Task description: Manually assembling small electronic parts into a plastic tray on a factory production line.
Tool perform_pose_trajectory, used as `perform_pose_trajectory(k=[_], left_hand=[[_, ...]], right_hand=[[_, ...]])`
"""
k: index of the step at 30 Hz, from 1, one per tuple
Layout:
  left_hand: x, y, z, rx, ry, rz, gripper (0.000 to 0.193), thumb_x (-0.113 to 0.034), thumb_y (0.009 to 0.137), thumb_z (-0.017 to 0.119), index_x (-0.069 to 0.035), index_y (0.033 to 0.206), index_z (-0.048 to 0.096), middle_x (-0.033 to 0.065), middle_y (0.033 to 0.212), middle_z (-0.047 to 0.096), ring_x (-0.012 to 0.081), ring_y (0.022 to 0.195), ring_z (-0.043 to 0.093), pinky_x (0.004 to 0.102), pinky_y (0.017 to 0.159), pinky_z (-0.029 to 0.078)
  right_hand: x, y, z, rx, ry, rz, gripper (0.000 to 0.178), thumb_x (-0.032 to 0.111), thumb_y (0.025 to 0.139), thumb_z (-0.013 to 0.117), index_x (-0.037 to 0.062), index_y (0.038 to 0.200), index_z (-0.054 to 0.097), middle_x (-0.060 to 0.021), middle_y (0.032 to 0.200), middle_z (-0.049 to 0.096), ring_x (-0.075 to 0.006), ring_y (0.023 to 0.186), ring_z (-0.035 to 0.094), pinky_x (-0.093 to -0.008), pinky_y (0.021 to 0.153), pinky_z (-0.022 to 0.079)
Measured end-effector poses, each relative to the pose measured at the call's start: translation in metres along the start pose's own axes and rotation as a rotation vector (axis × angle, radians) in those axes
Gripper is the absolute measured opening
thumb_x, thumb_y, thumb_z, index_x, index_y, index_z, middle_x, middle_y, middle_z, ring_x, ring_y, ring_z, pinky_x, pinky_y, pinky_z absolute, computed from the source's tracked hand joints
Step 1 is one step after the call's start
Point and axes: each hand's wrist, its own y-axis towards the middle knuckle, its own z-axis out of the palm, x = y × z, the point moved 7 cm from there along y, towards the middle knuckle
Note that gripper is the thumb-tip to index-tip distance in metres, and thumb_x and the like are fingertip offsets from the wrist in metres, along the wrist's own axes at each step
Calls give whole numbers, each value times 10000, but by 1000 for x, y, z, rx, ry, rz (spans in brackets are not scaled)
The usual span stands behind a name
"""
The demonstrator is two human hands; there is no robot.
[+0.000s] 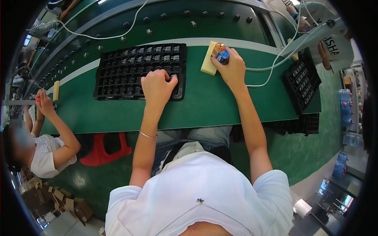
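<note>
Wrapping around what is looking like a small bottle (222, 56), the right hand (231, 65) is holding it with the thumb on the near side and the fingers curling over the far side, a full grip that is probably giving steady control. The bottle is overlapping the right edge of a sponge (206, 65); whether it is resting on it or standing just beside it, I cannot tell. The left hand (157, 84) is bending down over the tray (118, 82), its grip narrow, thumb and forefinger meeting at a small part (173, 76) near the right end; whether they are pinching it or merely touching it is not showing clearly. Such a fingertip grip is likely suiting the cramped pockets.

Around that hand, the tray is lying flat on the bench (220, 106), its two far rows holding parts with their pale prongs pointing up, each pocket apparently separating its part from the next. The sponge is sitting between the tray and the right hand, within easy reach. White cables (256, 85) are running out to the right from behind the right wrist.

Farther out, a second tray (292, 88) is lying at the bench's right end, and more parts are standing spaced apart on the belt (169, 31) beyond. A co-worker (47, 157) is sitting at the left.
</note>
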Motion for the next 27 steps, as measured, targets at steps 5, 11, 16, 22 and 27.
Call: perform_pose_trajectory(k=[5,11,16,22,27], left_hand=[[-2,-1,-5,-45,51,29,296,-330,735,747,-50,702,657,77,795,662,286,784,610,434,730,414],[10,2,6,69,4,-2,294,-324,714,745,-46,729,652,80,796,655,290,803,602,441,731,410],[8,0,3,67,-100,-41,297,-315,698,747,-45,724,627,77,787,639,294,805,591,447,721,412],[-3,-7,0,-30,-104,59,262,-192,717,737,-64,788,520,71,775,558,302,803,573,444,691,433],[-9,-12,-6,-176,-190,139,246,-93,745,724,-60,816,491,87,805,527,307,797,570,428,659,473]], right_hand=[[3,0,0,-3,-4,-16,400,312,760,794,32,1032,710,-91,877,664,-242,725,663,-347,666,527],[4,0,-1,-3,-4,-9,393,317,762,795,33,1021,712,-89,873,663,-241,722,662,-346,659,523],[-1,6,4,4,-37,-17,390,322,761,796,33,1011,713,-98,856,664,-249,717,664,-348,661,523],[-16,71,32,-3,-19,-47,435,364,726,794,33,991,701,-148,865,690,-339,765,680,-394,701,533],[-44,137,60,2,-108,0,442,428,748,730,60,991,695,-196,862,698,-405,827,675,-462,734,532]])
